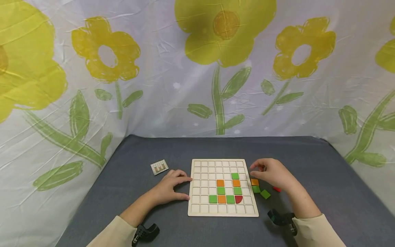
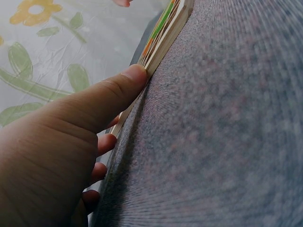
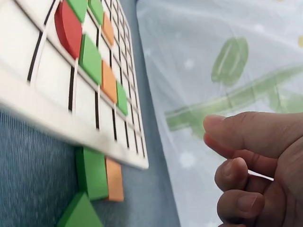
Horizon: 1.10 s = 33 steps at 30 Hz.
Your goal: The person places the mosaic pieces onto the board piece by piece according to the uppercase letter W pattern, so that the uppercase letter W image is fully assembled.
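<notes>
A pale wooden grid board point(image 1: 203, 208) lies flat, with several green and orange squares and a red quarter-round piece point(image 1: 238, 199) in its cells. My left hand point(image 1: 168, 187) is at the board's left side, thumb and forefinger extended to its edge. In the left wrist view, the thumb tip touches the board's rim point(image 2: 163, 49). Off the board's right edge hovers my right hand point(image 1: 273, 173), fingers bent, nothing visible between thumb and forefinger. Below it lie a loose orange square point(image 1: 254, 182), a green square point(image 1: 255, 189) and another green square point(image 1: 265, 194).
Partly hidden by the right forearm is a red piece point(image 1: 276, 189). A small card with a printed grid pattern point(image 1: 159, 167) lies beyond the left hand. The dark grey cloth-covered table point(image 1: 172, 147) ends at a flower-printed curtain point(image 1: 166, 113).
</notes>
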{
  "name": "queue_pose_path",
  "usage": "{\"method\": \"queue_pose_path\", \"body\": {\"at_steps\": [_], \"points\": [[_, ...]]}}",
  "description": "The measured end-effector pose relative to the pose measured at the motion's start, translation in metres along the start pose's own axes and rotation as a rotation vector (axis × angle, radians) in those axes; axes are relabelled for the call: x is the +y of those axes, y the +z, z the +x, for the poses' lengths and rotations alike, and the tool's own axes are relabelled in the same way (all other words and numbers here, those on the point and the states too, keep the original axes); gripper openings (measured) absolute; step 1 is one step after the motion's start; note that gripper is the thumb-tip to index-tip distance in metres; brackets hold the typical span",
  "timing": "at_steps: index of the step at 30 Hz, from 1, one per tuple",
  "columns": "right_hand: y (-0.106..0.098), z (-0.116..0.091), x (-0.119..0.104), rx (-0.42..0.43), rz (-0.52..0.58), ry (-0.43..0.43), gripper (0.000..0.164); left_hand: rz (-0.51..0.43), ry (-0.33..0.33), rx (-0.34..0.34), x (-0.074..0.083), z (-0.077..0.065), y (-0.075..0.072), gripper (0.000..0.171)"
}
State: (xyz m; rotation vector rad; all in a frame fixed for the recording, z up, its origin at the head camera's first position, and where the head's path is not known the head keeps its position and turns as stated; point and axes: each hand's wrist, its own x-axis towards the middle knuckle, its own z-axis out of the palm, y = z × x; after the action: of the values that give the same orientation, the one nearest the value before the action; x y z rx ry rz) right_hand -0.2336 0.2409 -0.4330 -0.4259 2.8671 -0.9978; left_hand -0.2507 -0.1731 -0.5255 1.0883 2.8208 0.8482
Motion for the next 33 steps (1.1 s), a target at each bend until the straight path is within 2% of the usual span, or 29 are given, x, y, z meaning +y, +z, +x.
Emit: {"method": "queue_pose_path", "body": {"at_steps": [6,13,18,26,33], "points": [[0.001,0.001,0.014,-0.034,0.015,0.02,0.014,0.002,-0.005,0.001,0.0,0.0,0.0,0.067],[-0.004,-0.001,0.034,-0.142,-0.005,0.057,0.017,0.0,-0.014,-0.001,0.001,0.0,0.0,0.066],[-0.013,-0.008,0.049,-0.235,0.05,0.088,0.02,-0.002,-0.013,0.0,0.001,0.0,0.0,0.066],[-0.031,-0.02,0.074,-0.324,0.156,0.145,0.029,-0.004,0.002,0.005,0.001,0.0,-0.001,0.066],[-0.033,-0.023,0.084,-0.319,0.14,0.173,0.029,-0.003,0.005,0.008,0.001,-0.001,0.0,0.066]]}}
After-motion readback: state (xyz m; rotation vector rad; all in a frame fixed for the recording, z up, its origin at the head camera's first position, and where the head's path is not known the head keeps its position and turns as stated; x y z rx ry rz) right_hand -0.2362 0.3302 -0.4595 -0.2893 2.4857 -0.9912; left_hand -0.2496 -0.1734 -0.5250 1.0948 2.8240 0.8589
